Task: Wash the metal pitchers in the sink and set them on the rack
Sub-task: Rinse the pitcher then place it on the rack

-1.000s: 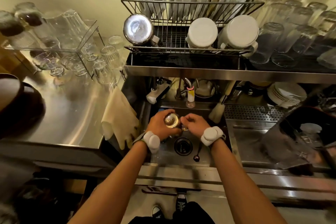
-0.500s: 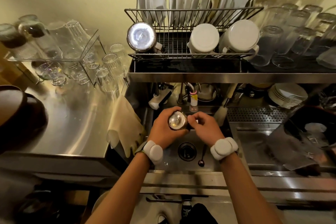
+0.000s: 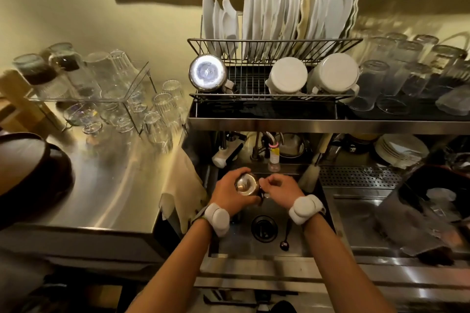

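The small metal pitcher (image 3: 246,184) is a polished steel cup seen bottom-up, its round base catching the light, held above the sink (image 3: 239,244) near the tap. A second metal pitcher (image 3: 208,73), larger and also inverted, already sits at the left end of the wire rack (image 3: 254,95) on the shelf above. The rack's lower tier also holds two white pots (image 3: 288,74) upside down; its rear slots carry a row of white plates (image 3: 279,15) standing on edge. The sink basin contains a dark drain (image 3: 264,227) and a spoon (image 3: 285,239) lying just beside it. Upturned glasses (image 3: 162,119) stand on the steel worktop (image 3: 112,185) to the left. My left hand (image 3: 229,192) wraps the small pitcher's body, fingers (image 3: 237,173) clenched around it from the left. My right hand (image 3: 279,187) meets the pitcher's right side, fingers curled and touching it; whether they grip its handle I cannot tell.
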Available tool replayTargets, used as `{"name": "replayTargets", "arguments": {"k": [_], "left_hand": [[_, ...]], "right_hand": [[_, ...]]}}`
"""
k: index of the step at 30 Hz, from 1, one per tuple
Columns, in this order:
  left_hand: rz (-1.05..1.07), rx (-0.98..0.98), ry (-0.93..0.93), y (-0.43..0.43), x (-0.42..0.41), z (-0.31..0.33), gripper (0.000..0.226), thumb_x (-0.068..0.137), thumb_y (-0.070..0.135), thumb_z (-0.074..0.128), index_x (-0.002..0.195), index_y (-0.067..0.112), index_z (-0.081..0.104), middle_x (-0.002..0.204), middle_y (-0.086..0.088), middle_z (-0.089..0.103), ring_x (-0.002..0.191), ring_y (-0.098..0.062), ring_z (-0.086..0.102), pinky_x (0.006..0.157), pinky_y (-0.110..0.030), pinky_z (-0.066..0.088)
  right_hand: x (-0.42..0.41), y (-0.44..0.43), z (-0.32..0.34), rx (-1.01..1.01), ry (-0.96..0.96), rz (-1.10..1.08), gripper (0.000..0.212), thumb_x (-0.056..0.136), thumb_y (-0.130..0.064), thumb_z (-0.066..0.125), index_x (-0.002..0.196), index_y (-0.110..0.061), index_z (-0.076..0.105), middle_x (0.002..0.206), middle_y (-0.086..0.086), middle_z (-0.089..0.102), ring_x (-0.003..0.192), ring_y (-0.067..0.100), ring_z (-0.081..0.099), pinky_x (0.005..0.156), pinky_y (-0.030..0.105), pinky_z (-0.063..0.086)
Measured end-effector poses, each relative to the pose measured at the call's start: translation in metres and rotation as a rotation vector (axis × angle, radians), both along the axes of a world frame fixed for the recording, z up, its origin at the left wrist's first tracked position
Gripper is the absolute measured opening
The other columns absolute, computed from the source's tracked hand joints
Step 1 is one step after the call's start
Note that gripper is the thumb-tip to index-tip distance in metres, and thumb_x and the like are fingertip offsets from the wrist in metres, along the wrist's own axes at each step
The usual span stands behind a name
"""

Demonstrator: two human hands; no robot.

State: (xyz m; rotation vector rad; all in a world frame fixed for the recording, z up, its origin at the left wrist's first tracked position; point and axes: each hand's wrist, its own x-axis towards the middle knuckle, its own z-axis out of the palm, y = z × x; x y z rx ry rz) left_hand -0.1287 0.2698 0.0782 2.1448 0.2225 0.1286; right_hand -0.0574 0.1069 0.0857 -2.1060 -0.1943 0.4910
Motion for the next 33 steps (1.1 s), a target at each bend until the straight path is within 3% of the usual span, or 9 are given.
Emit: {"name": "replayTargets", "arguments": {"k": [5,10,14,18,21,25,27,30,33], "left_hand": [[0.015,0.003,-0.113,0.008,-0.003,0.013,0.08,0.061,0.034,0.089,0.131,0.033,0.051,0.123,0.019,0.056,0.113,0.006,0.054,0.096,-0.01,0.044],[0.0,0.0,-0.011,0.005,-0.005,0.008,0.085,0.058,0.031,0.09,0.134,0.031,0.051,0.125,0.011,0.059,0.116,-0.005,0.057,0.093,-0.012,0.043],[0.016,-0.005,-0.096,0.008,-0.003,0.013,0.081,0.061,0.033,0.09,0.132,0.033,0.051,0.123,0.019,0.056,0.113,0.006,0.054,0.092,-0.007,0.043],[0.008,0.011,-0.021,0.004,-0.003,0.009,0.084,0.06,0.032,0.09,0.134,0.03,0.05,0.126,0.011,0.058,0.117,-0.005,0.057,0.091,-0.008,0.041],[-0.002,0.023,-0.031,0.005,-0.001,0.012,0.084,0.062,0.032,0.089,0.135,0.03,0.049,0.128,0.01,0.056,0.118,-0.005,0.054,0.088,-0.003,0.037],[-0.014,0.08,-0.095,0.008,0.004,0.036,0.086,0.067,0.035,0.087,0.14,0.031,0.042,0.133,0.006,0.041,0.12,-0.007,0.046,0.098,-0.011,0.034],[0.007,0.076,-0.111,0.01,0.007,0.056,0.089,0.065,0.039,0.087,0.14,0.031,0.04,0.132,0.004,0.036,0.117,-0.008,0.045,0.097,-0.008,0.033],[0.017,0.118,-0.204,0.015,0.008,0.091,0.087,0.063,0.039,0.088,0.137,0.026,0.045,0.126,0.003,0.043,0.109,-0.003,0.049,0.086,0.005,0.031],[0.021,0.159,-0.324,0.02,0.011,0.134,0.084,0.061,0.039,0.089,0.133,0.023,0.051,0.119,0.003,0.05,0.104,-0.002,0.053,0.087,0.004,0.035]], "right_hand": [[-0.002,-0.002,0.016,0.189,-0.069,-0.036,0.017,0.095,-0.036,0.067,0.091,-0.02,0.073,0.092,-0.003,0.073,0.092,0.014,0.068,0.085,0.032,0.055],[-0.005,0.007,0.004,0.053,-0.001,-0.022,0.024,0.095,-0.035,0.068,0.097,-0.012,0.075,0.096,0.006,0.074,0.098,0.023,0.069,0.089,0.038,0.054],[-0.004,0.002,0.011,0.198,-0.054,-0.078,0.017,0.095,-0.034,0.068,0.093,-0.018,0.073,0.095,-0.001,0.073,0.094,0.014,0.067,0.086,0.032,0.054],[-0.002,0.007,0.005,0.09,0.026,-0.078,0.021,0.093,-0.036,0.07,0.092,-0.016,0.074,0.092,0.003,0.074,0.093,0.022,0.069,0.089,0.043,0.056],[-0.002,0.007,0.004,0.083,0.002,-0.091,0.022,0.093,-0.038,0.07,0.092,-0.017,0.075,0.091,0.002,0.075,0.091,0.019,0.069,0.091,0.042,0.056],[0.0,0.009,0.03,0.156,-0.074,-0.118,0.018,0.093,-0.037,0.07,0.089,-0.019,0.073,0.091,0.001,0.074,0.093,0.019,0.069,0.089,0.039,0.056],[-0.002,0.009,0.051,0.202,-0.126,-0.117,0.015,0.093,-0.035,0.071,0.085,-0.022,0.072,0.089,-0.001,0.074,0.092,0.018,0.069,0.085,0.035,0.056],[-0.004,0.01,0.089,0.245,-0.192,-0.115,0.015,0.092,-0.036,0.072,0.083,-0.024,0.072,0.086,-0.002,0.073,0.088,0.016,0.069,0.078,0.029,0.055],[-0.006,0.011,0.133,0.281,-0.243,-0.117,0.017,0.092,-0.039,0.071,0.086,-0.022,0.073,0.086,-0.001,0.074,0.085,0.015,0.071,0.075,0.03,0.058]]}}
